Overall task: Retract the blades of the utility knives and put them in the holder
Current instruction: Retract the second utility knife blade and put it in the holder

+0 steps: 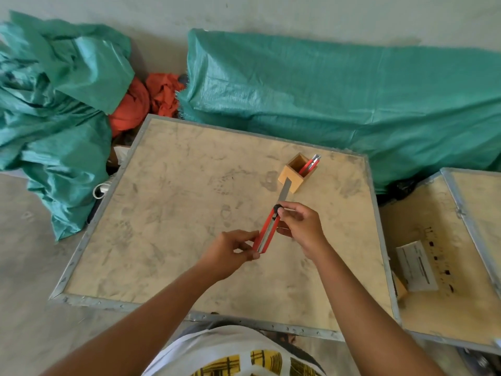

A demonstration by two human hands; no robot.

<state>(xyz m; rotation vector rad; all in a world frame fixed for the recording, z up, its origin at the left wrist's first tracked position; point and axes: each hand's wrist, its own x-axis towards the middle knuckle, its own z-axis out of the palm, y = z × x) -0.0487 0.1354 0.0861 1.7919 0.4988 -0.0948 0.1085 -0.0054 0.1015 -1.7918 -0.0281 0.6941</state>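
I hold a red utility knife (pixel 267 232) above the middle of the wooden board (pixel 168 213). Its long steel blade (pixel 284 191) sticks out toward the holder. My left hand (pixel 233 252) pinches the rear end of the handle. My right hand (pixel 301 226) grips the front part, with the thumb on the black slider near the blade. A square wooden holder (pixel 292 175) stands at the far right of the board. Inside it lean red utility knives (pixel 310 164), their ends poking above the rim.
Green tarpaulin bundles (pixel 339 99) and an orange cloth (pixel 146 101) lie on the floor behind and left of the board. A second board (pixel 433 299) with a white paper label (pixel 416 265) sits at the right.
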